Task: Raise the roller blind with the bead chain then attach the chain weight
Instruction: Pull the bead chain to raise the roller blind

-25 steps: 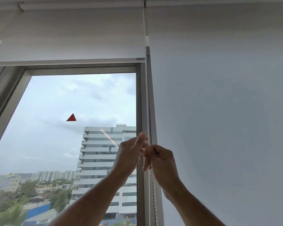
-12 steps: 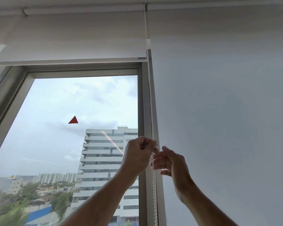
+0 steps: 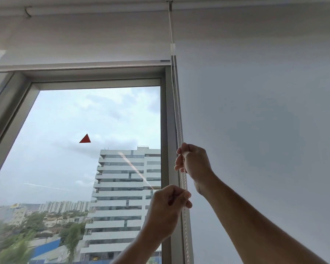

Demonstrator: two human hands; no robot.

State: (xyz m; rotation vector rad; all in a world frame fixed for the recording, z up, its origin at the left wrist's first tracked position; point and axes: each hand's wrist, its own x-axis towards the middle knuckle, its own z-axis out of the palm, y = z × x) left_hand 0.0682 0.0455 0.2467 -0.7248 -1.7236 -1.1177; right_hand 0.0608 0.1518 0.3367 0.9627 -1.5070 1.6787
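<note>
The white roller blind (image 3: 80, 39) over the left window is rolled almost to the top, its bottom bar (image 3: 84, 63) just above the frame's upper edge. A white bead chain (image 3: 176, 111) hangs down along the window's right frame, with a small white connector (image 3: 173, 48) high on it. My right hand (image 3: 194, 164) grips the chain at the upper spot, fingers closed around it. My left hand (image 3: 168, 208) pinches the chain lower down. No chain weight shows in this view.
A second blind (image 3: 255, 130) hangs fully lowered on the right, filling that side. The grey window frame (image 3: 165, 121) stands between the two. A red triangle sticker (image 3: 85, 139) is on the glass, with buildings outside.
My right hand has risen along the chain to a higher grip, while my left hand has dropped lower on the chain. The blind's bottom bar looks at about the same height.
</note>
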